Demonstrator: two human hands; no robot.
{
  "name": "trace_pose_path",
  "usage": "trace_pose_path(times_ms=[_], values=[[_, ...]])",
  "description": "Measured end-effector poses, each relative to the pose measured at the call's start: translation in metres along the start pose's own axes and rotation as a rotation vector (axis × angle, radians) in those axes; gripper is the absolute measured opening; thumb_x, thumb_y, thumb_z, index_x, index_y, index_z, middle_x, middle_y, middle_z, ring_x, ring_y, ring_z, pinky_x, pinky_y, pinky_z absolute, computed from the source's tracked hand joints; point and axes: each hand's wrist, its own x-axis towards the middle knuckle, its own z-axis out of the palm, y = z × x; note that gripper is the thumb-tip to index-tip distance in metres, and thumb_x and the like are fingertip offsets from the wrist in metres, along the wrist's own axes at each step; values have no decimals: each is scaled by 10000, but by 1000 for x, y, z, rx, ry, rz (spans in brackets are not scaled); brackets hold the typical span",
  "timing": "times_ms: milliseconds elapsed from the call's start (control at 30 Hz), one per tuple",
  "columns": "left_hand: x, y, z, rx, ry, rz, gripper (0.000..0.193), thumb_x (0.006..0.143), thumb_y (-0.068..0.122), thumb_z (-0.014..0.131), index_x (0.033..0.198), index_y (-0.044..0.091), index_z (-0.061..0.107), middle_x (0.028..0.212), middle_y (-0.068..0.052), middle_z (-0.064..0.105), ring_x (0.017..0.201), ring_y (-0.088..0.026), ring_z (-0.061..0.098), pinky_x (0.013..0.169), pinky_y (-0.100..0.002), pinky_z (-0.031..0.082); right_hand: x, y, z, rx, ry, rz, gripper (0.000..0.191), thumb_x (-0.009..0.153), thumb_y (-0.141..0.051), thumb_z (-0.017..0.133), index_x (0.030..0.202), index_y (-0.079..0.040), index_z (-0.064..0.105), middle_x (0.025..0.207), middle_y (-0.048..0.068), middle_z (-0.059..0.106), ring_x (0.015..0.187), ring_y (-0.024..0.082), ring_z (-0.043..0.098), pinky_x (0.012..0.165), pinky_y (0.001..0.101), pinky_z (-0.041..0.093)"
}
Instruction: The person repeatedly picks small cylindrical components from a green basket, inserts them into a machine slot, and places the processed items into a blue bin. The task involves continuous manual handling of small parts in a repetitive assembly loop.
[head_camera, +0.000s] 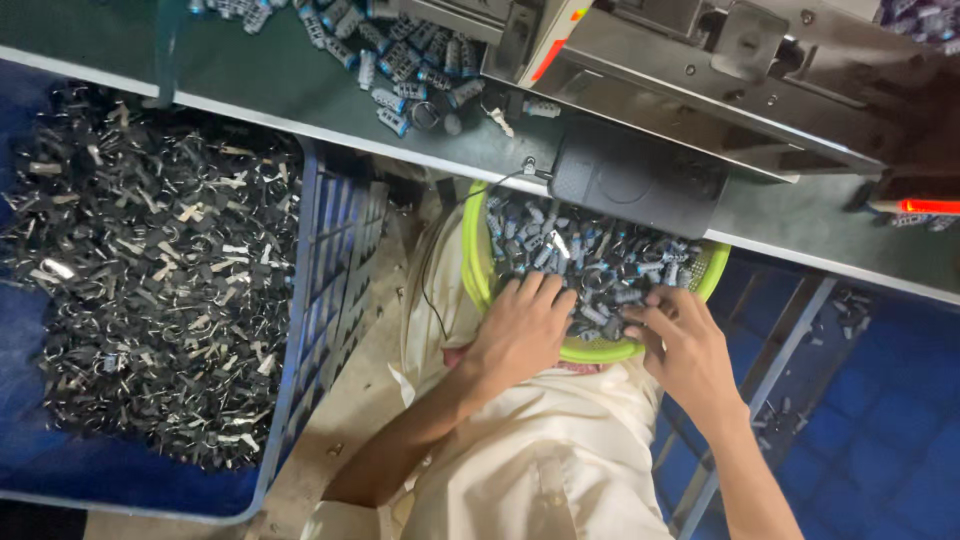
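Note:
A lime-green round basket (474, 262) rests on my lap, filled with several small blue-grey cylindrical parts (590, 255). My left hand (520, 330) lies palm down on the parts at the basket's near side, fingers spread a little. My right hand (685, 345) reaches in from the right near rim, its fingers curled among the parts; what they pinch is hidden. Both hands sit close together over the near half of the basket.
A dark green workbench (270, 75) runs across the top with more loose cylindrical parts (400, 50) and a grey metal machine (720, 70). A blue crate (330, 240) at the left holds a heap of black scrap pieces (150, 260). Blue floor lies at the right.

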Motion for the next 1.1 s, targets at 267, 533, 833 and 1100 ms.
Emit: trace_pose_path(times_ms=[267,533,833,1100], values=[[-3,6,4,-156,108,3,271,879,180,664,1108,35,653,1022,-119,629,999,-308,577,833,-430,462,-5,-1,-8,-71,-40,66,475,710,108,687,1168,-19,687,1140,172,581,1052,360,598,897,449,505],[12,13,-6,-295,138,86,265,896,134,672,1147,51,648,1062,-105,640,1040,-301,593,912,-435,473,0,8,-32,-298,-58,-17,436,636,93,693,1046,-54,720,1093,73,731,948,313,589,823,440,486],[23,39,-21,-839,321,87,324,923,134,743,1199,30,611,1157,-123,644,1092,-321,639,950,-436,534,-20,2,24,682,484,100,187,1005,-60,676,1185,-71,626,1142,90,674,1096,179,654,1003,283,516],[11,18,-26,-918,319,-183,150,917,33,712,1055,47,655,926,-71,699,767,-192,705,696,-320,549,-28,-11,84,1521,356,332,368,874,-80,780,1169,-67,561,1208,49,596,1092,133,603,930,280,496]])
